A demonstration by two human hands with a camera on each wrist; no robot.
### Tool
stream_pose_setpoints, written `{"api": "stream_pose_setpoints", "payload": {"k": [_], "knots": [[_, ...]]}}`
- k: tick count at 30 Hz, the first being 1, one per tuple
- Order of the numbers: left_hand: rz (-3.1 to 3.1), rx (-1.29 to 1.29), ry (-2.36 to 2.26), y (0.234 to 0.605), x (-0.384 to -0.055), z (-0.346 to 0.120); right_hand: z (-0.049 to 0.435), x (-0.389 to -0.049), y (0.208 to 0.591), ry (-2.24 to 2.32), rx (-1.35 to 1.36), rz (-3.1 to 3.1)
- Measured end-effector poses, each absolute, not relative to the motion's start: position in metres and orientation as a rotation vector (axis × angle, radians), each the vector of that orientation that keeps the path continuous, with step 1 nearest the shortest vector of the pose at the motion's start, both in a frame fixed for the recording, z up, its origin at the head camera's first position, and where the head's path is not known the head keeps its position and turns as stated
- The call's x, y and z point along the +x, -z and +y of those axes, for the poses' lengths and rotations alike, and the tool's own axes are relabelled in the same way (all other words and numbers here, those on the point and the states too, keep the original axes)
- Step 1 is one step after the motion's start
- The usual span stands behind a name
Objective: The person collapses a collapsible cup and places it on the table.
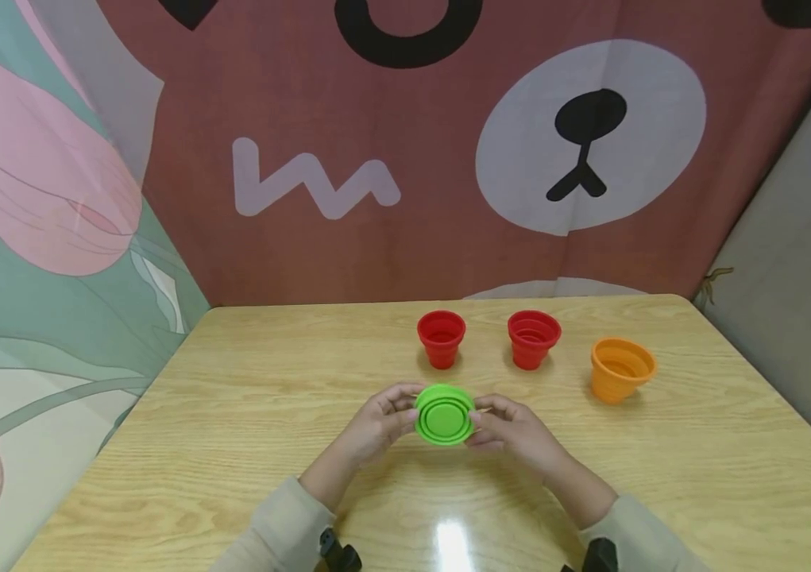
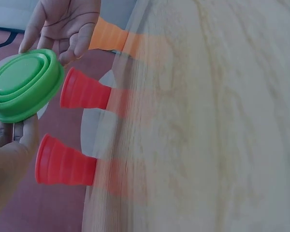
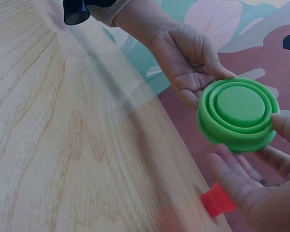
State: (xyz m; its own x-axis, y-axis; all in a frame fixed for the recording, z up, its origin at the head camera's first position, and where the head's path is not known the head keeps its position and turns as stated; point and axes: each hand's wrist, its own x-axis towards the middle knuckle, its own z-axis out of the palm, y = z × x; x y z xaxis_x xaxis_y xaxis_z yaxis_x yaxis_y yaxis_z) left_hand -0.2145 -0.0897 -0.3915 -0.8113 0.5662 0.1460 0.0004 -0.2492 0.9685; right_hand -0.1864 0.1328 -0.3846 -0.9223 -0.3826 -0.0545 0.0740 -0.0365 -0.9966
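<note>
A green collapsible cup (image 1: 444,415), folded flat into rings, is held up above the table between both hands. My left hand (image 1: 381,425) pinches its left edge between thumb and fingers. On the opposite edge, my right hand (image 1: 515,430) grips it the same way, the thumb on the face turned toward me. In the right wrist view the cup's concentric rings (image 3: 239,108) show clearly, with fingers behind and below the rim. The left wrist view shows the green cup (image 2: 26,84) tilted, raised off the wooden surface.
Behind the hands stand two expanded red cups, one at the left (image 1: 442,339) and one at the right (image 1: 534,339). An orange cup (image 1: 621,370) stands further right. The wooden table (image 1: 233,429) ends at a curtain (image 1: 376,254) with a bear print.
</note>
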Motion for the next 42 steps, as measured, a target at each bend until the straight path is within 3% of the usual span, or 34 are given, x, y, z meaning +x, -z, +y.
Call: {"api": "stream_pose_setpoints", "payload": {"k": [20,42], "knots": [[1.803,0.828,-1.94,0.388,-0.2156,-0.0911,0.1365,-0.189,0.3869,2.109,-0.331,1.688],[1.715,0.66,-1.994,0.3904,-0.2187,-0.0921,0.1331,-0.1834,0.3846,2.209,-0.263,1.985]]}}
